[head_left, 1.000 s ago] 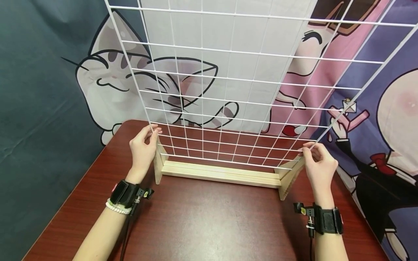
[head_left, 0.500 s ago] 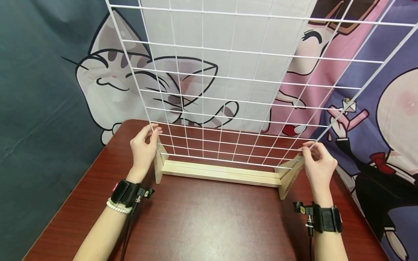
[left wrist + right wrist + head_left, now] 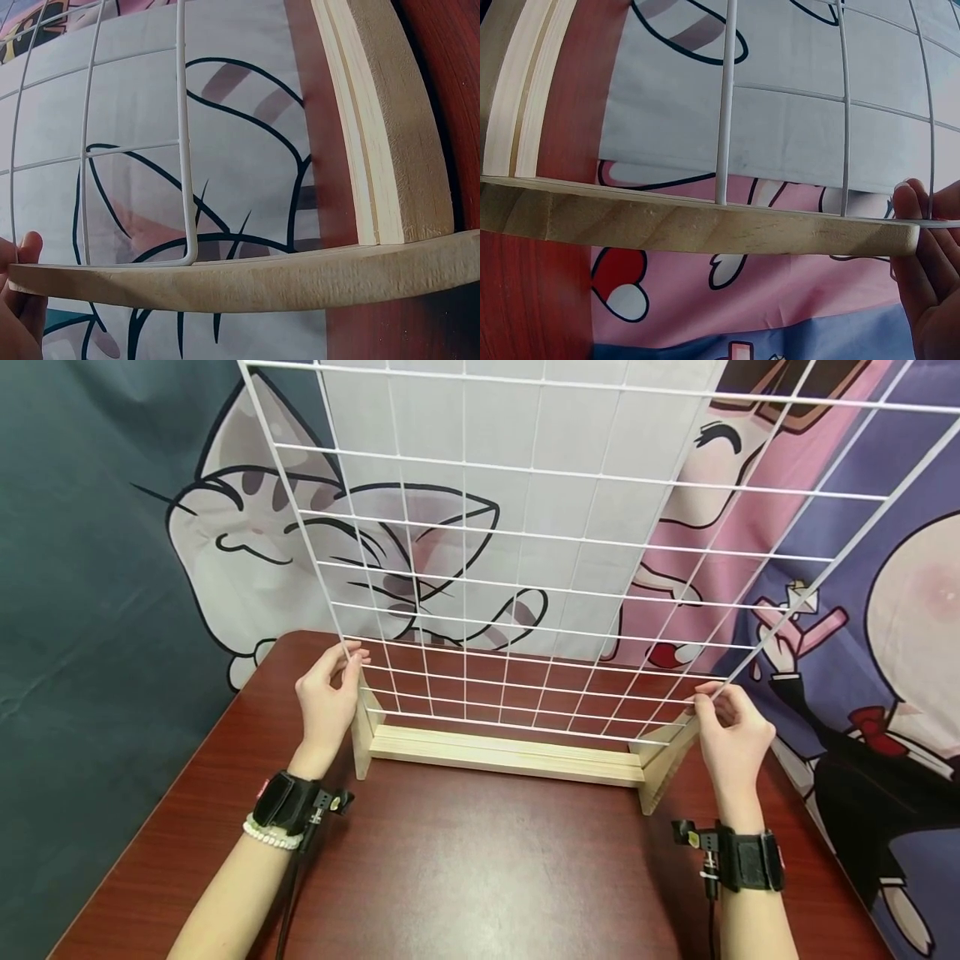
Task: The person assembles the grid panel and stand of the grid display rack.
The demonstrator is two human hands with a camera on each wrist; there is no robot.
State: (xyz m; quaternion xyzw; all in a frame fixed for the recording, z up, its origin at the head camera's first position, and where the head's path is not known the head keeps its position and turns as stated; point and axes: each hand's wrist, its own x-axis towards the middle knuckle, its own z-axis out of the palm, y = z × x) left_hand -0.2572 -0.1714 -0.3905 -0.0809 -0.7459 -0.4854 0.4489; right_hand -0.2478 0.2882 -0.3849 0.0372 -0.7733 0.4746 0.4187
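A white wire grid panel (image 3: 465,528) stands upright between the two side boards of a pale wooden stand. My left hand (image 3: 330,693) pinches the panel's left edge wire at the top of the left side board (image 3: 362,739). On the other side, my right hand (image 3: 731,727) pinches the right edge wire beside the top of the right side board (image 3: 663,768). The panel's bottom wire is apart from the grooved crossbar (image 3: 502,756). In the left wrist view its lower corner lies along the board (image 3: 225,289). The panel's top is out of view.
The stand rests on a reddish-brown table (image 3: 465,860). Close behind hangs a cloth backdrop (image 3: 82,568) with cartoon figures. Each wrist wears a black strap with a small camera; a cable (image 3: 288,893) runs down from the left one.
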